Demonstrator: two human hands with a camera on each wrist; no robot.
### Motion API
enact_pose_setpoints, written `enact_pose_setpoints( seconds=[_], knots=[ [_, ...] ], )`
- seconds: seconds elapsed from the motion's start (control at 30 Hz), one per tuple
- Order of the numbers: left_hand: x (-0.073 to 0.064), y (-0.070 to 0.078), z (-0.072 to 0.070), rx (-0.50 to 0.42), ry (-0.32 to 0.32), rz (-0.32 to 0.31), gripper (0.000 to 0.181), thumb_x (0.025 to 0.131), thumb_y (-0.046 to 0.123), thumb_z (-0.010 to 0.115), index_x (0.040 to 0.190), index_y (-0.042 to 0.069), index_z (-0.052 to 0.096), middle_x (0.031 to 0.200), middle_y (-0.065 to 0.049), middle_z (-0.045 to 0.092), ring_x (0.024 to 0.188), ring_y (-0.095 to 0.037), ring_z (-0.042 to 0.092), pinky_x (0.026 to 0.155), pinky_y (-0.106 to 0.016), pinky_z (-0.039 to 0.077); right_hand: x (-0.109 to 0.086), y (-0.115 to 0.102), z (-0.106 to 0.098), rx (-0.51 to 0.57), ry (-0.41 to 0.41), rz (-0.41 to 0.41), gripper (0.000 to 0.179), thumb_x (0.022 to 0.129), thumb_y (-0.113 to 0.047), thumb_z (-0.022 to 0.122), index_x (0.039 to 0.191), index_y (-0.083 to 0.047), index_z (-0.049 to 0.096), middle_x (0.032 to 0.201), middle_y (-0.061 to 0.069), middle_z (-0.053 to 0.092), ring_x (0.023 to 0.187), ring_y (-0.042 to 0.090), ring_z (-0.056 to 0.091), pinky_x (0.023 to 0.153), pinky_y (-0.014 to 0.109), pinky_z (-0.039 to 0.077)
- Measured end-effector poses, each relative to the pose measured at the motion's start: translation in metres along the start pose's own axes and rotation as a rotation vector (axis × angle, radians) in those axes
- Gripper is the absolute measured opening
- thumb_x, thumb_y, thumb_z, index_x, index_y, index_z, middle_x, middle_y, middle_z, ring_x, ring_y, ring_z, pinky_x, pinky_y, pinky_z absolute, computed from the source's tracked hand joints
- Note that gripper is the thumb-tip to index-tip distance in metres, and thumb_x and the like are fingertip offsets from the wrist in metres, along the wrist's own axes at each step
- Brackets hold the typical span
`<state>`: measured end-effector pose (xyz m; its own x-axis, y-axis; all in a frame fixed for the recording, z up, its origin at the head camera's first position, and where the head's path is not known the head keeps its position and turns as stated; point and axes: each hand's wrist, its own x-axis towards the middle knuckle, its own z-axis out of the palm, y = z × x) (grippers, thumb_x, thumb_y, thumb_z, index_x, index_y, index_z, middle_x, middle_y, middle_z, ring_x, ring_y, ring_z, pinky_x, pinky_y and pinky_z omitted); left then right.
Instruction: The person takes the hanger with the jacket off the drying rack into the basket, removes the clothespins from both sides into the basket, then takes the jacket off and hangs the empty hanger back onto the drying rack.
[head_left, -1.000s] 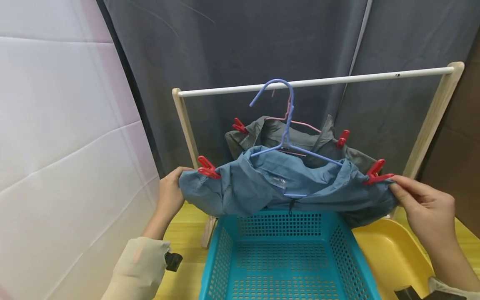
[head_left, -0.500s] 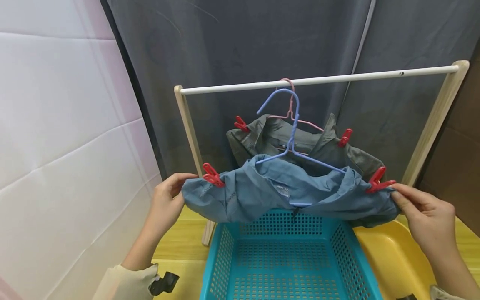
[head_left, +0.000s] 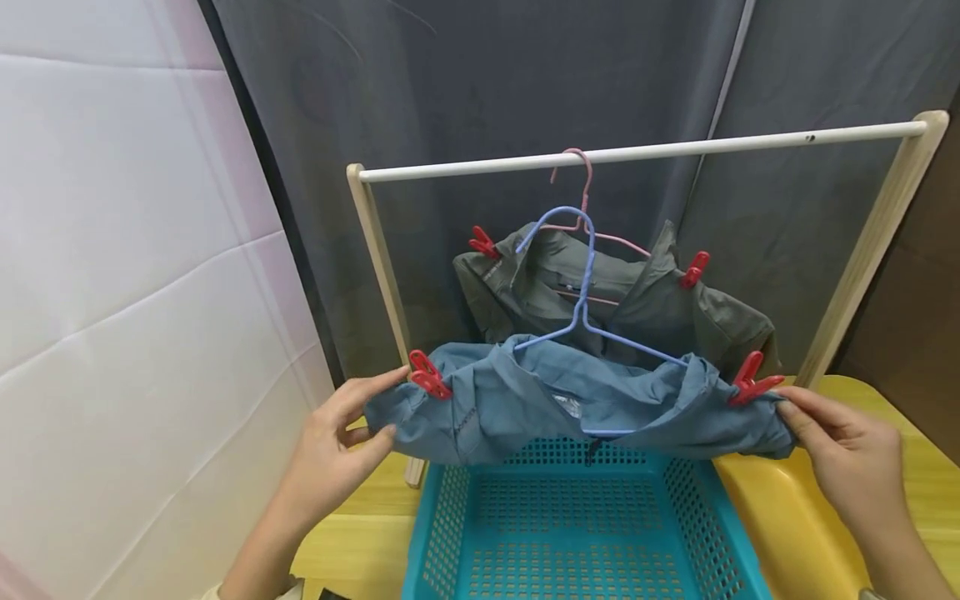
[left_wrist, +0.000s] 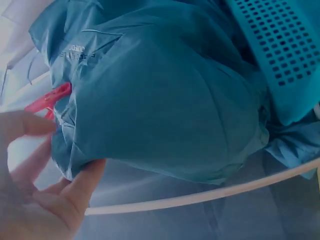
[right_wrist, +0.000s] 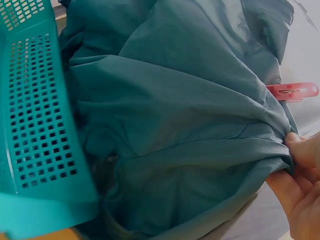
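Blue shirt [head_left: 487, 408] has dropped, w/ its blue hanger [head_left: 588, 275]; hook now sits below the rod, i.e. not on it. R hand [head_left: 855, 450] pinches one sleeve; L hand [head_left: 337, 458] has loosened (spread wide, thumb touching the other sleeve). Behind: wooden rack [head_left: 735, 146]; teal basket [head_left: 423, 533] below; grey shirt [head_left: 660, 312] on pink hanger [head_left: 587, 187] blocks approx. mid-rod; yellow tub [head_left: 795, 525], R side; red clips [head_left: 430, 375] on both shirts.

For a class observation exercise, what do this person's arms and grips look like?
The left grip and right grip are bare hands, without gloves. A pale cream sleeve edges the left forearm, near a black fragment too cropped to identify. On the right, only a sliver of cuff shows.
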<state>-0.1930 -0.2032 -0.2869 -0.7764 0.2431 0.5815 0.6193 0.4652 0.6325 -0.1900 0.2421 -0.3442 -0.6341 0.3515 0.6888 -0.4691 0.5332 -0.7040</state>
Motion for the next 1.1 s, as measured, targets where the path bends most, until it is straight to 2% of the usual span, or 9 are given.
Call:
enact_pose_setpoints(
  seconds=[0.13, 0.27, 0.37, 0.53, 0.6, 0.73, 0.83, 0.97, 1.1],
  knots=[
    [-0.007, -0.006, 0.003, 0.069, -0.042, 0.047, 0.063, 0.072, -0.006, 0.073, 0.127, 0.020, 0.056, 0.116, 0.000, 0.053, 0.100, -0.018, 0.051, 0.071, -0.033, 0.051, -0.007, 0.007, -0.001, 0.000, -0.040, 0.013, 0.018, 0.076, 0.016, 0.063, 0.094, 0.014, 0.066, 0.084, -0.027, 0.062, 0.075, -0.008, 0.059, 0.063, 0.007, 0.044],
    [-0.013, -0.016, 0.007, 0.078, -0.080, 0.044, 0.071, 0.065, -0.016, 0.073, 0.126, 0.015, 0.057, 0.116, -0.004, 0.053, 0.100, -0.023, 0.053, 0.067, -0.029, 0.052, -0.014, 0.014, -0.002, -0.026, -0.090, 0.019, 0.020, 0.077, 0.013, 0.064, 0.096, 0.008, 0.068, 0.086, -0.030, 0.061, 0.076, -0.011, 0.058, 0.062, 0.006, 0.044],
    [-0.017, -0.023, 0.011, 0.069, -0.099, 0.025, 0.070, 0.064, -0.021, 0.070, 0.125, 0.011, 0.058, 0.114, -0.006, 0.055, 0.099, -0.025, 0.054, 0.065, -0.027, 0.052, -0.019, 0.020, -0.002, -0.057, -0.121, 0.022, 0.020, 0.078, 0.011, 0.065, 0.096, 0.004, 0.070, 0.088, -0.033, 0.059, 0.077, -0.013, 0.057, 0.061, 0.006, 0.043],
    [-0.025, -0.033, 0.016, 0.077, -0.131, -0.026, 0.067, 0.065, -0.020, 0.070, 0.124, 0.010, 0.059, 0.111, -0.009, 0.057, 0.098, -0.029, 0.056, 0.063, -0.026, 0.052, -0.029, 0.031, -0.001, -0.099, -0.174, 0.041, 0.017, 0.079, 0.007, 0.066, 0.095, 0.003, 0.070, 0.086, -0.033, 0.057, 0.064, -0.010, 0.052, 0.047, 0.010, 0.035],
    [-0.029, -0.036, 0.017, 0.073, -0.154, -0.059, 0.065, 0.066, -0.017, 0.071, 0.124, 0.011, 0.059, 0.110, -0.010, 0.057, 0.096, -0.030, 0.056, 0.062, -0.027, 0.052, -0.035, 0.035, -0.001, -0.108, -0.193, 0.048, 0.016, 0.079, 0.005, 0.067, 0.095, 0.003, 0.070, 0.080, -0.028, 0.060, 0.052, -0.005, 0.045, 0.042, 0.018, 0.030],
    [-0.035, -0.044, 0.020, 0.069, -0.215, -0.110, 0.062, 0.068, -0.014, 0.071, 0.124, 0.009, 0.059, 0.110, -0.013, 0.057, 0.095, -0.031, 0.056, 0.063, -0.029, 0.053, -0.044, 0.042, -0.003, -0.137, -0.245, 0.052, 0.013, 0.080, 0.002, 0.067, 0.093, 0.002, 0.069, 0.072, -0.017, 0.061, 0.043, 0.006, 0.033, 0.039, 0.024, 0.026],
    [-0.039, -0.052, 0.022, 0.074, -0.273, -0.126, 0.060, 0.069, -0.012, 0.071, 0.125, 0.007, 0.058, 0.108, -0.014, 0.057, 0.092, -0.030, 0.056, 0.064, -0.029, 0.053, -0.050, 0.047, -0.003, -0.158, -0.301, 0.065, 0.013, 0.081, 0.002, 0.066, 0.093, 0.004, 0.069, 0.076, -0.019, 0.062, 0.050, 0.006, 0.040, 0.042, 0.022, 0.029],
    [-0.042, -0.061, 0.024, 0.070, -0.360, -0.158, 0.059, 0.072, -0.007, 0.071, 0.127, 0.007, 0.055, 0.109, -0.016, 0.056, 0.094, -0.031, 0.054, 0.066, -0.031, 0.053, -0.055, 0.053, -0.002, -0.188, -0.368, 0.111, 0.013, 0.082, -0.001, 0.066, 0.093, 0.005, 0.069, 0.084, -0.023, 0.061, 0.067, -0.007, 0.050, 0.052, 0.010, 0.039],
    [-0.043, -0.068, 0.026, 0.091, -0.413, -0.173, 0.059, 0.074, -0.002, 0.072, 0.129, 0.009, 0.053, 0.111, -0.014, 0.055, 0.098, -0.030, 0.051, 0.070, -0.031, 0.052, -0.058, 0.058, -0.001, -0.196, -0.405, 0.115, 0.013, 0.082, -0.002, 0.066, 0.093, 0.004, 0.069, 0.086, -0.019, 0.063, 0.081, -0.014, 0.052, 0.062, 0.007, 0.043]
  ],
)
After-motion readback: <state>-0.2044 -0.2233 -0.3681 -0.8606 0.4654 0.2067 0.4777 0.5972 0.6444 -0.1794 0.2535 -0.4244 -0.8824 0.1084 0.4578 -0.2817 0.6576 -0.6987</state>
